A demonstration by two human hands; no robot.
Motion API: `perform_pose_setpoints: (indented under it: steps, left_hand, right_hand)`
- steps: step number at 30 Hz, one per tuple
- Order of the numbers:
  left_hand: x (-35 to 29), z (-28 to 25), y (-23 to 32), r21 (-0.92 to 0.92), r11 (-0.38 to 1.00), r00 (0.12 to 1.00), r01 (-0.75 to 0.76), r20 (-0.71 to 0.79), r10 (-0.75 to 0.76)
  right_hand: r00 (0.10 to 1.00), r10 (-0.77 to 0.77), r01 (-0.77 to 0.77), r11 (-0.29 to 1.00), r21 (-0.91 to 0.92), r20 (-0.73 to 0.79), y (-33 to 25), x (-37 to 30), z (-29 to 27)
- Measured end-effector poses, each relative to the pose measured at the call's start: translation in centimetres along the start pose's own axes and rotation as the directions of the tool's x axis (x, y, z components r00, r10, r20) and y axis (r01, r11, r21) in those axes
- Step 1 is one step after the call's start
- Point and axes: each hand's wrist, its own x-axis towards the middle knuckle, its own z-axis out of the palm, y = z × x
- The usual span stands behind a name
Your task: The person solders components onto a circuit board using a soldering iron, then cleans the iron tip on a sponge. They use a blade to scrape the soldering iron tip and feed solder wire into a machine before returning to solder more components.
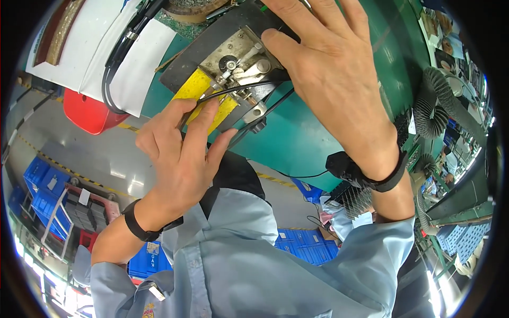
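A small bench machine (217, 56) has a dark housing, a bare metal mechanism and a yellow plate (193, 85). My left hand (183, 140) is closed at its near side, with thumb and fingers on a thin black cable (233, 91). That cable runs across the front of the mechanism toward the right. A second stretch of black cable loops lower, past a dark knob (258, 125). Over the machine's right side lies my right hand (331, 63), its fingers spread and reaching past the upper picture edge. Whether those fingertips press on anything is hidden.
The machine stands on a green table (307, 140). White sheets (140, 58) and a bundle of thick black cable (119, 53) lie to the left. A red stool (90, 112) is beside the table. Flexible grey ducts (432, 100) hang at the right; blue crates (45, 185) stand lower left.
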Motion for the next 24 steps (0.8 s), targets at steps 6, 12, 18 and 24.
perform_pose_setpoints:
  steps: [6,12,18,24]
  left_hand:
    - [-0.1,0.2,0.3,-0.024,0.998,0.998,0.05,-0.022,-0.05]
    - [0.2,0.6,0.1,-0.038,0.999,0.999,-0.004,-0.054,0.002]
    - [0.5,0.7,-0.6,-0.052,0.991,0.99,-0.122,-0.073,0.118]
    - [0.7,0.9,-0.6,-0.045,0.986,0.983,-0.159,-0.096,0.155]
  right_hand:
    - [0.986,-0.12,0.146,0.959,-0.245,0.119,0.9,0.3,-0.4]
    - [0.958,-0.103,0.166,0.96,-0.223,0.269,0.3,1.1,-1.9]
    - [0.894,-0.048,0.137,0.975,-0.172,0.445,-1.2,2.5,-4.1]
    - [0.832,-0.019,0.133,0.977,-0.166,0.555,-2.0,3.1,-4.3]
